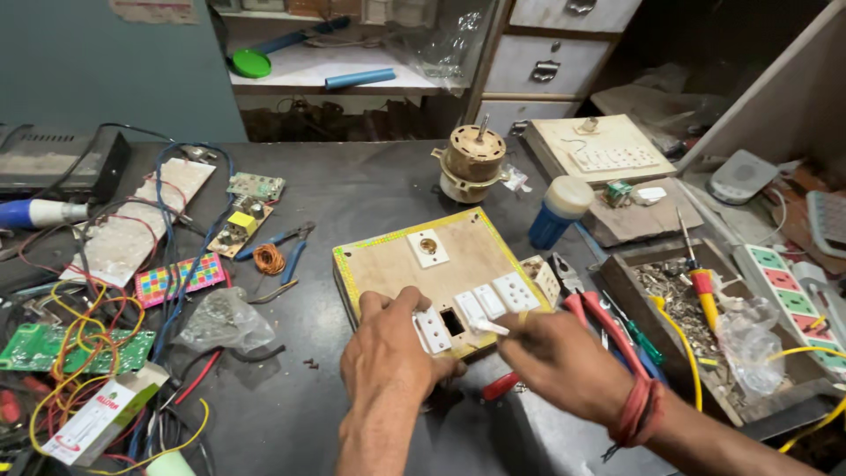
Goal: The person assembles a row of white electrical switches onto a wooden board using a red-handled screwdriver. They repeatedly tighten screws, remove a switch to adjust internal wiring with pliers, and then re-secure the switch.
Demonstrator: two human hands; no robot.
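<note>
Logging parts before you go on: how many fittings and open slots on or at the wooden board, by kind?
White front-row modules: 4
White plate with round holder: 1
Empty cutout: 1
Small white piece in right hand: 1
Total: 7

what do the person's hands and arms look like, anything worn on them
Both forearms are bare, with no sleeves in view. The left hand shows no ring, watch or glove. The right hand is gloveless too, but its wrist carries several loops of red thread wound like a band, with a dark loose end hanging below.
</note>
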